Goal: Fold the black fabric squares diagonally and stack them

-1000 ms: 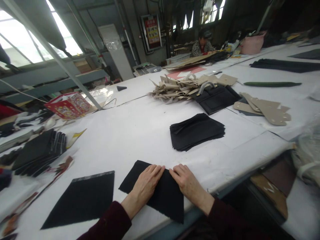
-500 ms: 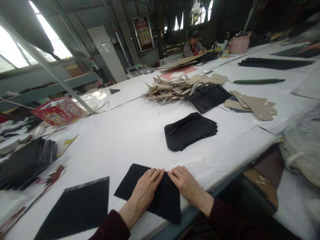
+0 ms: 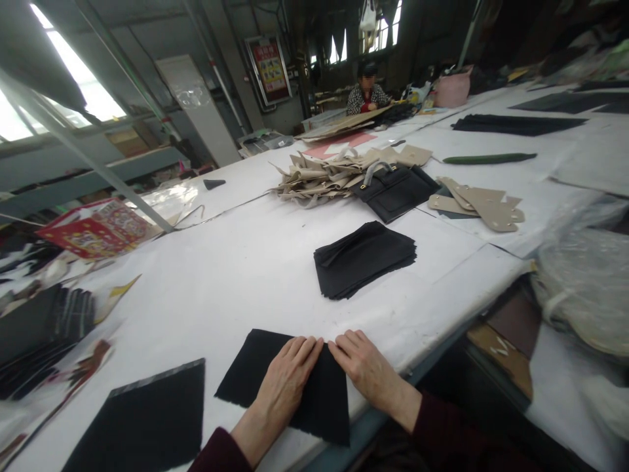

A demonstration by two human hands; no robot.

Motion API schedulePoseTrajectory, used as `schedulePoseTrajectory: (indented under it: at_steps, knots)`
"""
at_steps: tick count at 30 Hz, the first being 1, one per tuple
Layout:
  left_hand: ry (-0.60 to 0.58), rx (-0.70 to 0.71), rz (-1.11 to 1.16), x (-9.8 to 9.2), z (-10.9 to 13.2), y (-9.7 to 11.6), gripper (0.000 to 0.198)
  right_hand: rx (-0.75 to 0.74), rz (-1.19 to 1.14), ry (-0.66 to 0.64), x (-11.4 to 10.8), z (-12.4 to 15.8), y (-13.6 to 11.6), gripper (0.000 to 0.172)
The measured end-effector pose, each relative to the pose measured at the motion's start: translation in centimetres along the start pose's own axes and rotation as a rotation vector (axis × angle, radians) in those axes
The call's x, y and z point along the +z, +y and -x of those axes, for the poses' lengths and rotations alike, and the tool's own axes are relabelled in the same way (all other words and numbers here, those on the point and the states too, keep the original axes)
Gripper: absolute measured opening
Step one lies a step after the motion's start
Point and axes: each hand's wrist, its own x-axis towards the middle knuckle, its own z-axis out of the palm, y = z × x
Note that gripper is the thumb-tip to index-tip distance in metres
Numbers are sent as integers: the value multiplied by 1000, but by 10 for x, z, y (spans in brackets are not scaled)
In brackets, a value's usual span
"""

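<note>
My left hand (image 3: 287,377) and my right hand (image 3: 361,367) lie flat, side by side, on a piece of black fabric (image 3: 324,400), their fingertips almost meeting near its top edge. Neither hand grips it. To the left of my left hand lies a larger black piece with a grey strip along its top edge (image 3: 147,419), apart from the first. Ahead of my hands, a neat stack of black fabric pieces (image 3: 363,259) rests on the white-covered work table (image 3: 221,288). Dark red sleeves cover both forearms.
Further along the table are beige cut leather pieces (image 3: 334,180), a black handbag (image 3: 396,196) and punched beige panels (image 3: 476,206). A stack of black pieces (image 3: 44,334) lies at the left. The table's front edge (image 3: 417,373) runs past my right hand. A co-worker (image 3: 367,98) sits far back.
My hands stay on the black fabric with little movement. The view has swung, so the table and everything on it slide leftward across the picture.
</note>
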Motion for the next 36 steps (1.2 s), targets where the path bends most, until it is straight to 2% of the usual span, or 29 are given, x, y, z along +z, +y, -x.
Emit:
schedulePoseTrajectory:
  at_steps: [12, 20, 23, 28, 32, 36]
  knots:
    - [-52, -19, -82, -3, -4, 12, 75, 16, 17, 17, -3, 8, 1, 32]
    - [-27, -15, -136, 1, -4, 13, 79, 63, 2, 5, -9, 21, 2, 31]
    - [-23, -9, -136, 0, -5, 14, 78, 124, -43, 44, -11, 25, 0, 27]
    - [-14, -24, -134, 1, -6, 16, 73, 187, -153, 153, -6, 15, -13, 41]
    - [-9, -38, -82, 3, -1, 11, 68, 185, -126, 118, 6, 8, -23, 45]
    - [14, -85, -32, 4, 12, -7, 74, 186, -34, 78, 12, 5, -25, 45]
